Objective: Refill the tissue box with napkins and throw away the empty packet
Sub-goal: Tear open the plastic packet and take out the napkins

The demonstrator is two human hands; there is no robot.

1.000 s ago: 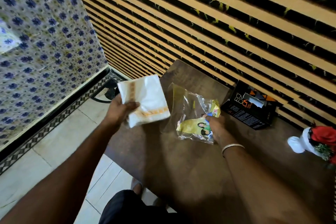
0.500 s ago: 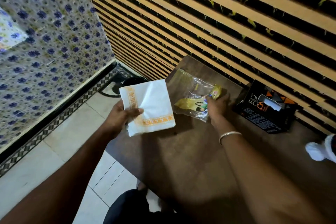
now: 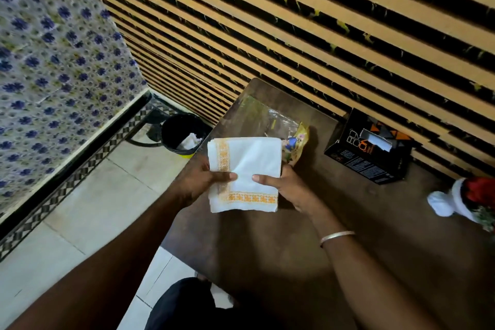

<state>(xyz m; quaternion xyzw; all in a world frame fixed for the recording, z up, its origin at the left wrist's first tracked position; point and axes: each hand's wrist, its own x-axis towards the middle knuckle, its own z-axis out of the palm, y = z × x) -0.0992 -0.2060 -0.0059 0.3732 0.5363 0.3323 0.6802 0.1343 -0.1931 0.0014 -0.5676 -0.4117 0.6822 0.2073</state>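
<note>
Dark wood table (image 3: 281, 249) carries everything: nearest, two hands, left hand (image 3: 199, 182) and right hand (image 3: 288, 186), both grip one napkin stack (image 3: 245, 173) above it. Behind lies one empty packet (image 3: 267, 122), then one black tissue box (image 3: 368, 151). One bin (image 3: 182, 132) stands on the floor.

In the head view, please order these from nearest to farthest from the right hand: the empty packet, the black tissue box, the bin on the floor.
From the right hand:
1. Empty packet, just behind the hand on the table.
2. Black tissue box, to the right, by the wall.
3. Bin, far left, on the floor past the table edge.
</note>
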